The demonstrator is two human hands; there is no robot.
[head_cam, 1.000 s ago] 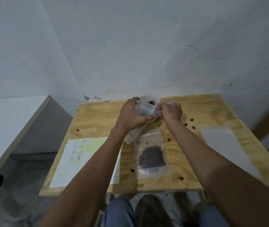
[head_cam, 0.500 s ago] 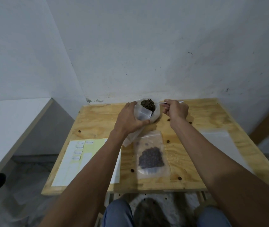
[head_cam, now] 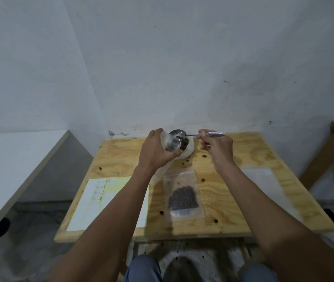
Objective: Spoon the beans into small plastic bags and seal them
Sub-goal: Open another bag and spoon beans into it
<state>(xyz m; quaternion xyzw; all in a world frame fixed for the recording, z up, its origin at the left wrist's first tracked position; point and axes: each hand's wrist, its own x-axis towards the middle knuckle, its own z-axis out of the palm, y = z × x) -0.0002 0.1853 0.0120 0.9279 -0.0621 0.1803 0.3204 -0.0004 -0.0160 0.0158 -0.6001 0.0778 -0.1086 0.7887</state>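
Presently, plywood table [head_cam: 243,151]: task partly done. Filled bag [head_cam: 183,198] lies flat near the front edge, beans pooled inside; whether it is sealed cannot be told. Empty bags [head_cam: 263,176] wait at right, so more filling remains. Left hand [head_cam: 158,151]: fingers curled round an open small bag [head_cam: 174,143] held above the table's back edge. Right hand [head_cam: 217,145]: pinches the spoon [head_cam: 200,135] handle. Spoon bowl tipped at the bag mouth, beans [head_cam: 184,143] sliding in; half a second earlier they sat heaped on it. Stray beans [head_cam: 203,179] dot the wood.
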